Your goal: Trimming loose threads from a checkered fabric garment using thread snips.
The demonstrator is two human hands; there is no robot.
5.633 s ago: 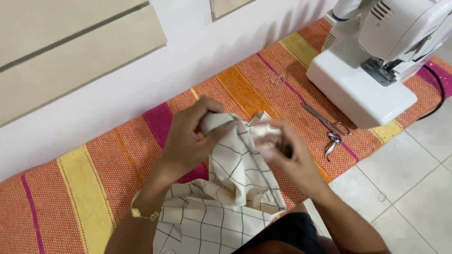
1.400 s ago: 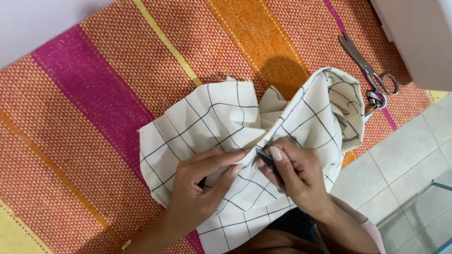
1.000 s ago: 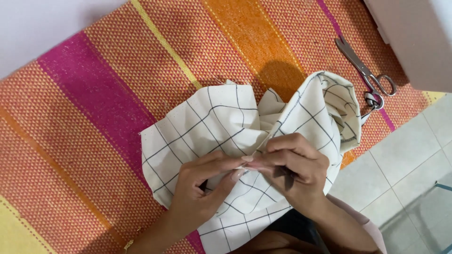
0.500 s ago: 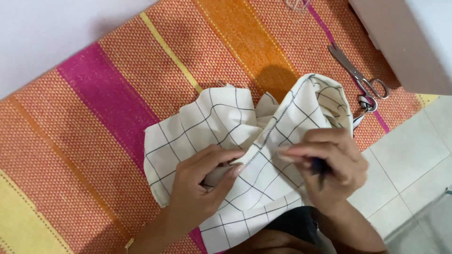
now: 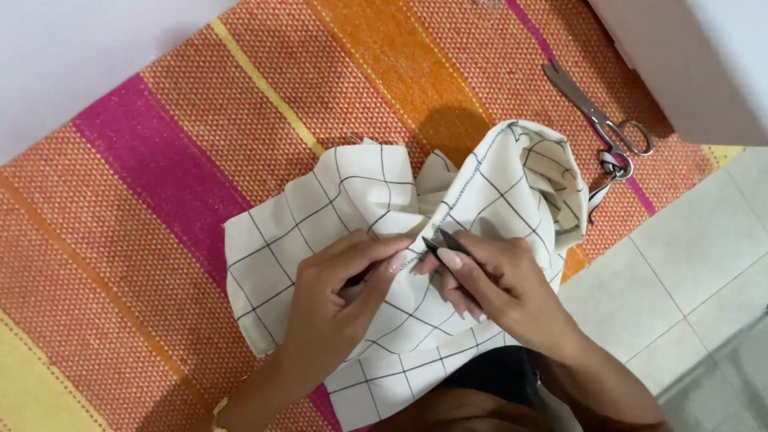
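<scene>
1. The person's left hand [image 5: 336,308] pinched a cream checked cloth [image 5: 384,240] flat beside a stitched seam [image 5: 460,192], the cloth spread over a striped woven mat [image 5: 200,144] on the floor.
2. The right hand [image 5: 500,284] was closed on a small dark thread snip [image 5: 442,242], its tips at the seam line between both hands.
3. The step looked like stitch-picking; the next move seemingly called for a steady, shallow nip clear of the weave.
4. The snip's long axis ran diagonally, tips pointing up and left, away from the person.
5. Steel scissors [image 5: 600,120] lay well apart, near a white machine base [image 5: 680,64].
</scene>
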